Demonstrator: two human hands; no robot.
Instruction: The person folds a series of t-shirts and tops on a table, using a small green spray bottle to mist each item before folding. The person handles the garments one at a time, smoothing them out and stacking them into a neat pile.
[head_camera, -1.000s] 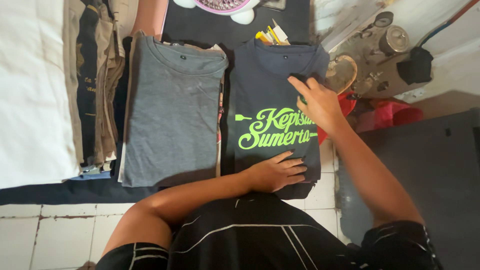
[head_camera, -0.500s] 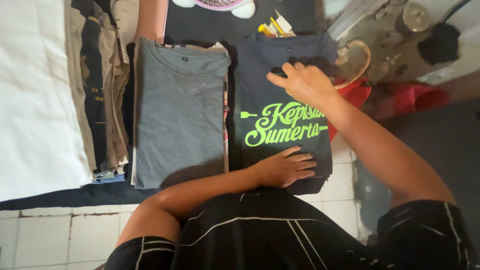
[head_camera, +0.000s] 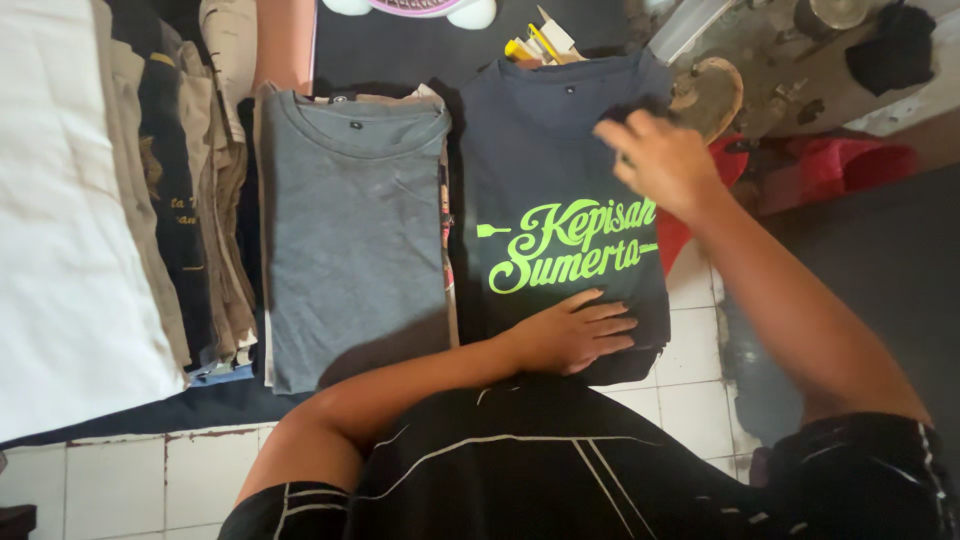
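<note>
Support is a dark mat (head_camera: 200, 415) laid on a white tiled floor (head_camera: 120, 480). On the mat, a grey shirt (head_camera: 355, 240) is stacked flat. Just right of it a navy shirt (head_camera: 560, 180) is laid; left of it, a row of folded clothes (head_camera: 190, 200) and a white sheet (head_camera: 60, 230).

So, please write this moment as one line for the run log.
left hand: flat on lower edge of folded navy shirt | right hand: over shirt's upper right, blurred | beside: folded grey shirt | far left: clothes stack
</note>
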